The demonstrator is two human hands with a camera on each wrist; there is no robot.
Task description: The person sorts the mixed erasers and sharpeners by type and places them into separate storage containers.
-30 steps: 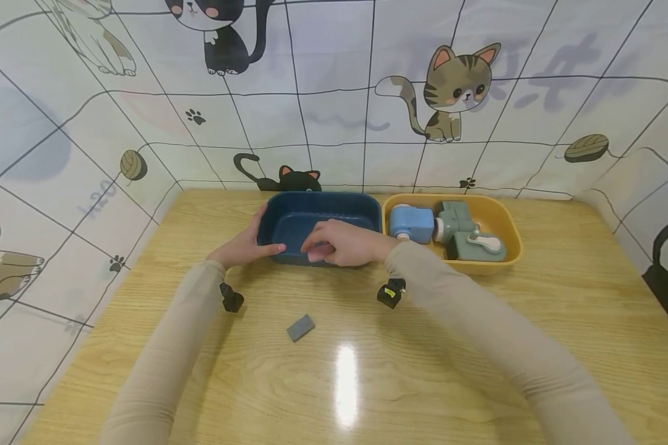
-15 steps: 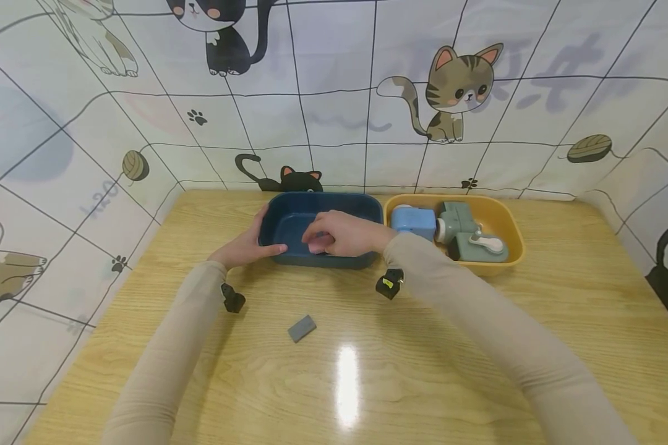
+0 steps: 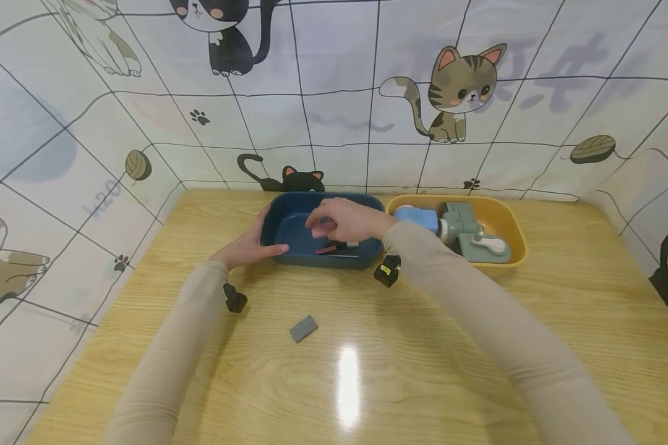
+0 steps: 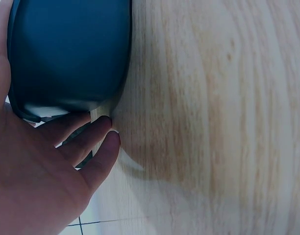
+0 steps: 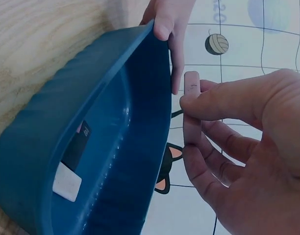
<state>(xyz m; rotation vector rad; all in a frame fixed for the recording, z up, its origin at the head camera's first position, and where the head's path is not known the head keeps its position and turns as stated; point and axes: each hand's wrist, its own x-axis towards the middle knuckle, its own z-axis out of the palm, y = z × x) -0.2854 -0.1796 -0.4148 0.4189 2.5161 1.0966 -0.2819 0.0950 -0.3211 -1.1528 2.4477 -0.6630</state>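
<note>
My right hand (image 3: 356,221) pinches a small pink rectangular block (image 5: 191,110), which looks like an eraser, between thumb and fingers. It is held over the dark blue bin (image 3: 323,262). My left hand (image 3: 249,245) grips the bin's left end, thumb at the near rim and fingers round the outside wall. Inside the bin, along its near wall, lie a white block (image 5: 67,182), a black piece with small print (image 5: 77,147) and a thin pink piece (image 3: 326,250). In the left wrist view the fingers (image 4: 98,161) curl below the bin's end.
A yellow bin (image 3: 514,238) stands against the blue bin's right side, holding a blue toy part (image 3: 420,217) and a grey-green toy part (image 3: 467,245) with a white lever. A flat grey block (image 3: 303,329) lies on the wooden table (image 3: 423,371). A cat-print sheet (image 3: 334,111) rises behind.
My right hand has moved up and back from the bin's near side, carrying the pink block. The pieces along the near wall have come into sight. The left hand keeps its grip.
</note>
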